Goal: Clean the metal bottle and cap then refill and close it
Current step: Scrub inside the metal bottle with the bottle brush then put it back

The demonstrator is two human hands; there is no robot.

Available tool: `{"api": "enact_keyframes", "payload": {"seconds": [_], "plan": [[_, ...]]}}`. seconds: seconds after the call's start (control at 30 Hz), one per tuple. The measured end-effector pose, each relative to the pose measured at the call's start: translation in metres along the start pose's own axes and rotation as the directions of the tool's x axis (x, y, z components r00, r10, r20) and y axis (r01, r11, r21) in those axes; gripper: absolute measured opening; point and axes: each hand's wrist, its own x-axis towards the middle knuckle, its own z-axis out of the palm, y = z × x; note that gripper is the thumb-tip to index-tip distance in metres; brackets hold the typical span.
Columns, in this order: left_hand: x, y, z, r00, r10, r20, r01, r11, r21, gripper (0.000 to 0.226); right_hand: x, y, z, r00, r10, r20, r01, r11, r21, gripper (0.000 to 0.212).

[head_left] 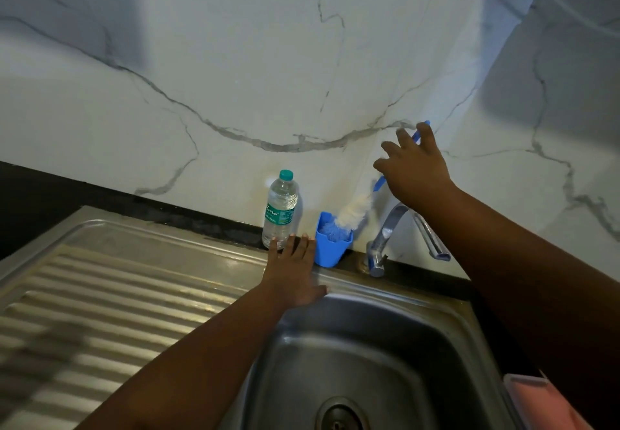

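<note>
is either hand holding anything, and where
Nothing clearly held. The right hand spreads over the brush handle, no closed grip visible; the left hand lies flat on the sink rim.

Cannot make out the middle of the bottle brush (pixel 355 209) behind the right hand (pixel 414 167), perhaps gripped. Cropped at bottom edge: sink drain (pixel 339 418), pink container (pixel 550 406).

Bottle brush (pixel 353 214): blue handle, white bristles, tilted, head in blue cup (pixel 330 253); capped plastic bottle (pixel 280 214) upright beside.

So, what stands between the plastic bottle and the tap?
In the head view, a blue cup holding a brush stands between the plastic bottle and the tap, against the wall.
</note>
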Motion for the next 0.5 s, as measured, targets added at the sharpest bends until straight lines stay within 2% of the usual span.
{"api": "enact_keyframes", "payload": {"seconds": [0.1,0.23,0.5], "plan": [[-0.004,0.002,-0.005,1.000,-0.010,-0.009,0.010,1.000,-0.005,0.104,-0.004,0.002,-0.003,0.994,0.008,-0.111,-0.005,1.000,0.024,0.037],[-0.009,0.004,-0.015,1.000,-0.025,0.002,0.025,1.000,0.008,0.103,-0.010,0.000,-0.009,0.965,0.010,-0.261,0.003,0.999,0.049,0.040],[-0.028,0.000,-0.039,0.998,-0.062,-0.025,0.063,0.998,0.009,0.104,-0.034,-0.018,-0.035,0.973,0.056,-0.223,-0.024,0.989,0.143,0.043]]}}
